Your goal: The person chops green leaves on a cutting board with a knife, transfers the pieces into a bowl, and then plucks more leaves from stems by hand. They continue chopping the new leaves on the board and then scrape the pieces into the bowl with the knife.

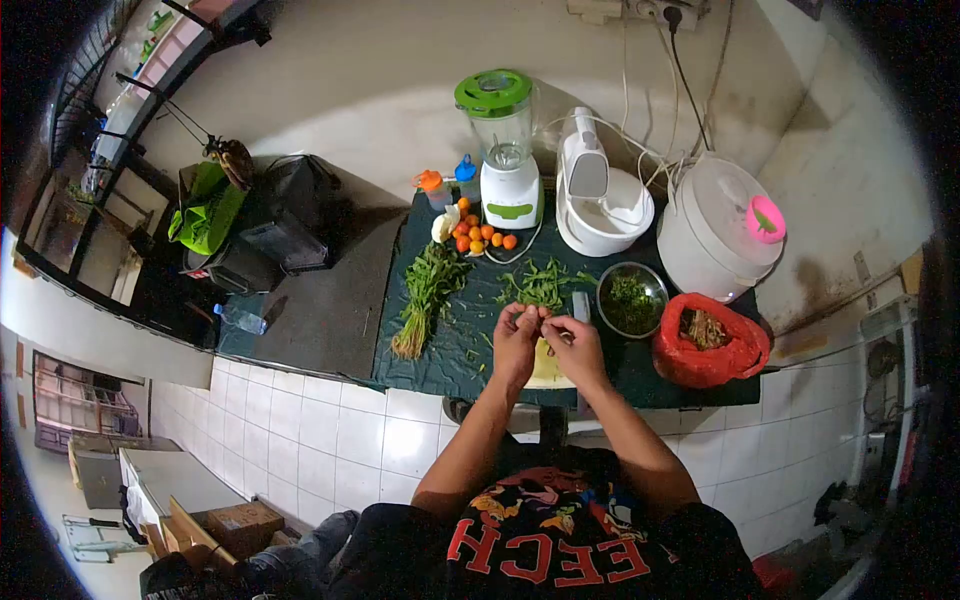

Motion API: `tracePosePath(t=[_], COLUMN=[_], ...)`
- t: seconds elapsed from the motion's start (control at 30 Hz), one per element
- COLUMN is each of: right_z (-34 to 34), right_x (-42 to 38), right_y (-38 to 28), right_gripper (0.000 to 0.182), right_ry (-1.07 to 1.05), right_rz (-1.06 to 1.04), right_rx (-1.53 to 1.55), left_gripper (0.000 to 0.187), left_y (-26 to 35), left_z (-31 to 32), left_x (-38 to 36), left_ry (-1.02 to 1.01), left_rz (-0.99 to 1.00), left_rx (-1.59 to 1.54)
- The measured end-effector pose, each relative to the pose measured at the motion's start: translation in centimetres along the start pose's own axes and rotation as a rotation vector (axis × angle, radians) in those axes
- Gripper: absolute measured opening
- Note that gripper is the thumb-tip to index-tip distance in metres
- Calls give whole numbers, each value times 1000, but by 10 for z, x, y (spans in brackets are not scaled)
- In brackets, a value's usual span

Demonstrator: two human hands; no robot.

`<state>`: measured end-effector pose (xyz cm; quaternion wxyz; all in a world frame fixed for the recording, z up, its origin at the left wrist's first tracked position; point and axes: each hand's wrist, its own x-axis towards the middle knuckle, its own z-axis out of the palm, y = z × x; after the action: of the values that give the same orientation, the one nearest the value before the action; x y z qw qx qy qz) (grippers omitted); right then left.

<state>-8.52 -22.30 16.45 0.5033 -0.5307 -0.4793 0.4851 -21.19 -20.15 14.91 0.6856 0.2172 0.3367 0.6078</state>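
My left hand and my right hand meet above a yellowish round board at the table's front edge. The fingers of both are pinched together; whatever lies between them is too small to name. Loose green leaves lie just beyond my fingertips. A bundle of leafy greens rests to the left, its stems toward me. On the right, a metal bowl holds green leaves, and a red plastic bag stands open beside it with pale brownish stems inside.
Behind the hands stand a blender, a white mixer and a large white container. Small tomatoes lie near the blender. Further left are a dark bin and a plastic bottle.
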Motion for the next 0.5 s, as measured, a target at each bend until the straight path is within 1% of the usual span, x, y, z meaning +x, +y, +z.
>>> tracePosePath(t=[0.03, 0.1, 0.13, 0.17, 0.23, 0.27, 0.3, 0.37, 0.4, 0.43, 0.5], right_z=[-6, -18, -22, -25, -29, -35, -37, -41, -42, -43, -45], right_x=[2, 6, 6, 8, 13, 16, 19, 21, 22, 23, 25], right_y=[-1, -7, -20, -28, -40, -45, -48, -53, -49, -46, -46], right_gripper=[16, 18, 21, 21, 21, 26, 26, 33, 38, 38, 36], right_ry=[1, -36, -48, -46, -105, -182, -180, -352, -385, -388, -483], right_rz=[7, -57, -59, -52, -209, -224, -222, -221, -221, -222, -203], right_rx=[-1, -282, -293, -293, -274, -275, -276, -367, -381, -378, -367], left_gripper=[14, 17, 19, 19, 18, 18, 18, 19, 22, 22, 27], left_y=[1, 5, 10, 14, 24, 28, 28, 28, 29, 31, 32], left_z=[-3, -10, -13, -15, -11, -8, -8, -9, -10, -10, -10], left_x=[2, 4, 6, 6, 2, 0, 0, -1, -2, -4, -8], left_ry=[4, -93, -133, -131, -245, -261, -262, -359, -363, -360, -432], left_rz=[-6, 128, 121, 114, 106, 93, 90, 119, 116, 117, 149], left_rx=[-1, 199, 269, 270, 448, 490, 489, 582, 669, 671, 695])
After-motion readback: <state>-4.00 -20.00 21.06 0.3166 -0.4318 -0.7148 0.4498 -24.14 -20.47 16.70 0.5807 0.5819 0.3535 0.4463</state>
